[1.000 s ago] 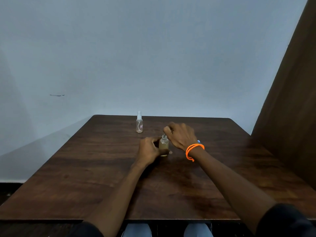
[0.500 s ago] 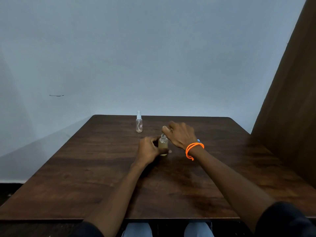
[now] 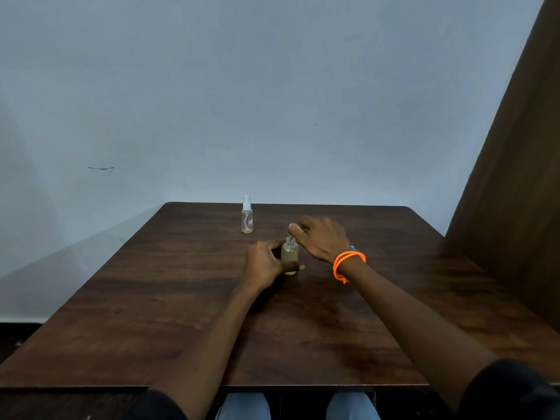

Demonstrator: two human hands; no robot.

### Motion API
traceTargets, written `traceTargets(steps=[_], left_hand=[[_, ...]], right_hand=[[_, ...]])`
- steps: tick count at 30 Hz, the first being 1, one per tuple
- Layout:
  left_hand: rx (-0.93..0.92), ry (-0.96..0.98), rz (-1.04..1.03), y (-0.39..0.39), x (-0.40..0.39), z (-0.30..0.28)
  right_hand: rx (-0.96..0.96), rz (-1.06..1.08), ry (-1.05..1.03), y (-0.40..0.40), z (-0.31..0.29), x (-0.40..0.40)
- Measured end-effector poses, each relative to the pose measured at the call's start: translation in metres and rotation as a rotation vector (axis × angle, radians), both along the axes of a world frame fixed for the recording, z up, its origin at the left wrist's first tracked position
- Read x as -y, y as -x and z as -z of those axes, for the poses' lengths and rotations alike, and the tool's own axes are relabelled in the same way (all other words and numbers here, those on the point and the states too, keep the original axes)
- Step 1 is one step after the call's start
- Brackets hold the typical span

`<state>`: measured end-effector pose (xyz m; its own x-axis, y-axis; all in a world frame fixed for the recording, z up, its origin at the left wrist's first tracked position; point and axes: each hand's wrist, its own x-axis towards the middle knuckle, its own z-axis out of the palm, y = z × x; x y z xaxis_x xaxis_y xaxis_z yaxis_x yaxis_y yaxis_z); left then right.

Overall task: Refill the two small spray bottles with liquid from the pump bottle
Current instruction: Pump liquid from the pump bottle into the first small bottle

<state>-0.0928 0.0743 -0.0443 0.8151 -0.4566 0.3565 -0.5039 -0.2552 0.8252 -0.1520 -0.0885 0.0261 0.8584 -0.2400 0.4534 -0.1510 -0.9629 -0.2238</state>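
small pinkish label on the clear spray bottle (image 3: 247, 218), too small to read, no other text

Dark wooden worktop (image 3: 151, 298) sitting against the wall, clear spray bottle (image 3: 247, 218) standing near its far edge, amber-filled bottle (image 3: 290, 256) standing mid-surface

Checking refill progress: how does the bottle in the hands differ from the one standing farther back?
The near bottle holds yellowish liquid; the far bottle looks clear and nearly empty. The near one's threaded neck is bare, the far one's spray top is on. The left hand grips the near one; the far one stands untouched. Both are small and upright on the table.
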Motion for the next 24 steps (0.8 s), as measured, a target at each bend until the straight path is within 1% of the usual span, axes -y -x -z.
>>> traceTargets(steps=[2, 4, 7, 10, 15, 21, 24], left_hand=[[-0.009, 0.003, 0.011, -0.001, -0.001, 0.001], [-0.001, 0.003, 0.011, 0.0, 0.0, 0.001], [0.017, 0.001, -0.001, 0.001, 0.0, -0.001], [0.037, 0.006, 0.0, 0.002, -0.001, -0.002], [0.036, 0.01, 0.028, 0.003, -0.003, -0.001], [0.044, 0.006, 0.013, 0.001, -0.001, -0.001], [0.053, -0.004, 0.013, 0.002, 0.001, -0.002]], right_hand=[[-0.02, -0.059, -0.055, -0.001, -0.002, 0.004], [-0.05, -0.121, -0.065, -0.001, -0.004, 0.007], [-0.108, -0.113, 0.004, 0.004, -0.009, 0.004], [-0.158, -0.048, 0.141, 0.01, -0.007, -0.002], [-0.138, -0.021, 0.209, 0.013, -0.004, -0.006], [-0.061, -0.065, 0.141, 0.008, -0.002, -0.005], [-0.059, -0.07, 0.114, 0.005, -0.001, -0.005]])
